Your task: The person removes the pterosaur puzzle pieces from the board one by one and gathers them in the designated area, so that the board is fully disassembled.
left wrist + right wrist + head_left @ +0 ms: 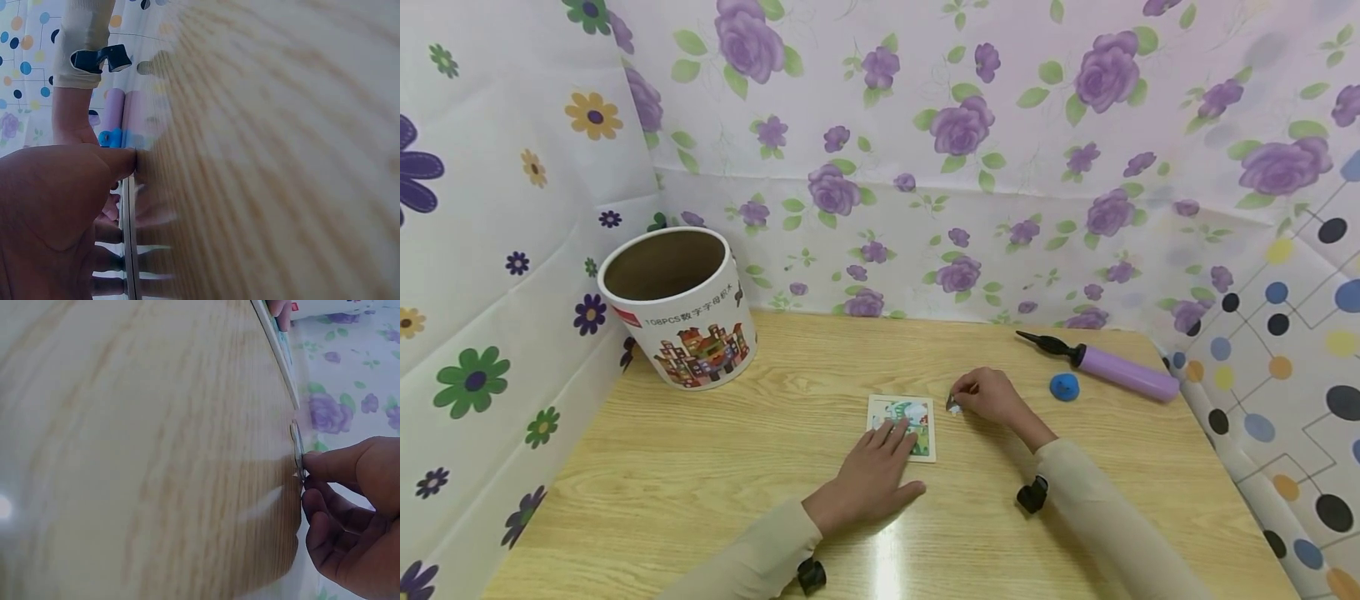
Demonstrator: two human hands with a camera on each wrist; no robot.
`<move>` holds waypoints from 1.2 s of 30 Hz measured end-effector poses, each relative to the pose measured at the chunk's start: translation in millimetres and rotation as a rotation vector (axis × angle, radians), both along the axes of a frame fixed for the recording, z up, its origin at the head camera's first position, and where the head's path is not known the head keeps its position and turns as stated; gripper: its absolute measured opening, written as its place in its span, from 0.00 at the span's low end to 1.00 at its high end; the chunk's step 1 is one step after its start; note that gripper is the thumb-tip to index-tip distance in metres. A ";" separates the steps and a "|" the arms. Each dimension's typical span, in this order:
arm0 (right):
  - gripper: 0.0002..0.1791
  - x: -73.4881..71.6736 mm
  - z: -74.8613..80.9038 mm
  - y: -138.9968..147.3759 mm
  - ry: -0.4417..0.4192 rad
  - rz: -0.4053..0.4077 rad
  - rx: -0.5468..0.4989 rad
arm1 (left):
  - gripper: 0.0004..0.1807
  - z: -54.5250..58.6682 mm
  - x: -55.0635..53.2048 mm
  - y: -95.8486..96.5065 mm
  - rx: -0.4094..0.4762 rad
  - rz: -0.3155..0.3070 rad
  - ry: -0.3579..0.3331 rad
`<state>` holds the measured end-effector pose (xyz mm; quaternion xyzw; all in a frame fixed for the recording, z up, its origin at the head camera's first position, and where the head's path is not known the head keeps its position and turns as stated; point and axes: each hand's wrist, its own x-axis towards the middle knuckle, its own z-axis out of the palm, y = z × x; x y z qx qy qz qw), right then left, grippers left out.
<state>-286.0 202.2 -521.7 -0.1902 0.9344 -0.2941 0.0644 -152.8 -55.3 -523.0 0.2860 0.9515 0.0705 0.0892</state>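
A small square jigsaw puzzle [919, 413] with a pale border and a colourful picture lies on the table. My left hand [874, 477] rests over its lower left part, fingers stretched out and thumb spread to the side; these fingers cover some of the picture. Just right of the puzzle, my right hand [994, 397] pinches a thin puzzle piece [297, 444] between thumb and fingertips. In the right wrist view the piece is tilted, close over the tabletop, with the other fingers curled behind it. The left wrist view shows the left thumb [119, 164] near the wood.
A large white bucket [707, 333] with printed blocks stands at the back left. At the back right lie a purple hand pump [1127, 372] with a black nozzle and a small blue object [1064, 387]. Flowered cloth [880, 200] hangs behind the wooden table [715, 467].
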 end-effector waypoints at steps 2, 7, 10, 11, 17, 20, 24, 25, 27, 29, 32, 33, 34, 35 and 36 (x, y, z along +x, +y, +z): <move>0.06 0.0 -0.4 -0.2 0.001 -0.001 0.004 | 0.43 -0.5 -0.1 -0.1 -0.003 -0.002 0.002; 0.06 0.6 0.5 0.6 -0.001 -0.002 -0.004 | 0.43 0.3 0.0 0.0 0.001 -0.005 -0.004; 0.06 1.4 1.7 1.5 -0.015 -0.012 -0.025 | 0.43 1.1 -0.2 0.5 0.008 -0.008 -0.004; 0.06 2.0 2.4 1.5 -0.021 -0.016 -0.033 | 0.43 1.2 -0.4 0.7 0.012 -0.010 -0.002; 0.07 8.3 7.6 -2.8 -0.012 -0.024 -0.068 | 0.43 1.3 -0.8 0.9 0.036 -0.011 0.008; 0.07 12.5 9.8 -7.7 0.004 -0.019 -0.090 | 0.42 2.3 -0.3 0.8 0.029 -0.023 0.022; 0.08 17.4 11.8 -15.0 0.013 0.001 -0.118 | 0.40 4.2 0.1 1.6 -0.018 -0.042 0.046; 0.08 18.3 12.2 -17.0 0.015 0.008 -0.124 | 0.40 4.7 0.1 2.1 -0.028 -0.043 0.049; 0.08 20.1 13.3 -21.2 0.024 0.024 -0.132 | 0.40 5.4 -0.1 3.5 -0.035 -0.046 0.058; 0.07 20.7 14.1 -25.6 0.032 0.037 -0.140 | 0.39 5.9 -0.3 5.3 -0.026 -0.050 0.061; 0.07 20.1 13.5 -32.3 0.050 0.062 -0.130 | 0.39 4.8 -1.3 8.7 0.004 -0.055 0.057; 0.07 19.4 12.7 -34.5 0.052 0.069 -0.127 | 0.39 4.2 -1.6 9.8 0.015 -0.054 0.054; 0.07 18.8 12.1 -36.7 0.049 0.074 -0.125 | 0.39 3.0 -2.1 10.8 0.022 -0.055 0.058; 0.07 18.2 11.4 -38.9 0.048 0.082 -0.121 | 0.40 2.4 -2.5 11.7 0.025 -0.056 0.055; 0.07 17.7 10.8 -40.9 0.050 0.095 -0.119 | 0.40 1.7 -3.0 12.5 0.028 -0.055 0.056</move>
